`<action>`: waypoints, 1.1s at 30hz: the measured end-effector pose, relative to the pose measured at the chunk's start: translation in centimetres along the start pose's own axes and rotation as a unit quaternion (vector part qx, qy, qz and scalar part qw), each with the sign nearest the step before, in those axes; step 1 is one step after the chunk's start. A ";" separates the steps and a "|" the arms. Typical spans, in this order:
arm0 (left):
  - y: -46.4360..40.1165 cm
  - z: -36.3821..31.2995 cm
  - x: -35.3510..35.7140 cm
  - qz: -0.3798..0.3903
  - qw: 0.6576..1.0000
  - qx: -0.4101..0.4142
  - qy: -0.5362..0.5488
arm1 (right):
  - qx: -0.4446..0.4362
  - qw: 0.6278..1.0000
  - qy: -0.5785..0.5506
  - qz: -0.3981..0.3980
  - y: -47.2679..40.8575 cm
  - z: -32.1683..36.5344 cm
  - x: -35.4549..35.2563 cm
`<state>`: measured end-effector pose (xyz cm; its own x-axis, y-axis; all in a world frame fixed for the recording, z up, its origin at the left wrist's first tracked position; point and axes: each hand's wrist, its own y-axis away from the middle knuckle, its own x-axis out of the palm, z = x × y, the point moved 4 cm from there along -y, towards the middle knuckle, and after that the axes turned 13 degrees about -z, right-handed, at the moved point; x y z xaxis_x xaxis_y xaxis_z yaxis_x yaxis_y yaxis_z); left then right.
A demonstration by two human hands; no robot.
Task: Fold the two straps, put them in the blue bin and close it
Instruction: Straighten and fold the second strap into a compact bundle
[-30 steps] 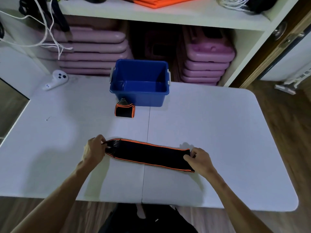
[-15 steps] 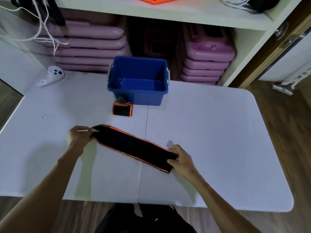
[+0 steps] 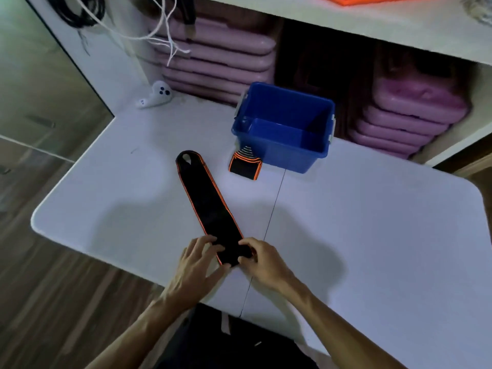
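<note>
Both grips pinch the flat strap's (image 3: 210, 206) near end: left hand (image 3: 195, 265) and right hand (image 3: 262, 263) side by side.

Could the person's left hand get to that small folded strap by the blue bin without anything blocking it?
Probably yes. The folded strap lies on bare table in front of the blue bin. The left hand is now busy at the near end of the long strap, which it would cross.

- A white bench (image 3: 372, 222) with rounded corners and a centre seam.
- Wood-plank floor (image 3: 40, 288) at left and near.
- A white shelf unit (image 3: 399, 30) stands far, stacked pink cases (image 3: 221, 59) beneath.
- White cords (image 3: 159, 30) hang far left.
</note>
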<state>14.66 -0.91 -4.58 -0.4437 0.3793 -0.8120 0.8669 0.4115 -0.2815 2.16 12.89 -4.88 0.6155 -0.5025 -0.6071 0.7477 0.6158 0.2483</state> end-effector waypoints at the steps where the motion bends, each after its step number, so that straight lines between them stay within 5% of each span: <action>1: 0.6 -0.2 0.2 0.009 1.000 0.002 -0.008 | -0.033 0.999 0.030 0.022 0.0 -0.3 -0.6; 9: 1.5 -0.8 2.1 0.007 0.999 -0.007 -0.049 | -0.322 0.917 0.235 -0.006 -0.9 -0.6 -1.5; 20: 0.8 -0.5 1.6 0.036 0.997 -0.063 0.007 | -0.429 0.877 0.217 0.022 -2.3 0.8 -1.8; 27: 0.1 -1.0 1.1 0.033 0.995 -0.092 0.025 | -0.320 0.934 0.135 0.090 -2.6 1.0 -1.7; 33: -1.1 -0.2 0.9 0.011 0.973 -0.211 0.088 | -0.192 0.975 0.057 0.096 -4.2 1.9 -1.6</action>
<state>13.25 -0.84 -4.91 -0.4905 0.5126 -0.7048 0.7223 0.6916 0.0003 -1.47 9.94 -3.56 0.6870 -0.2975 -0.6629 0.4587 0.8851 0.0782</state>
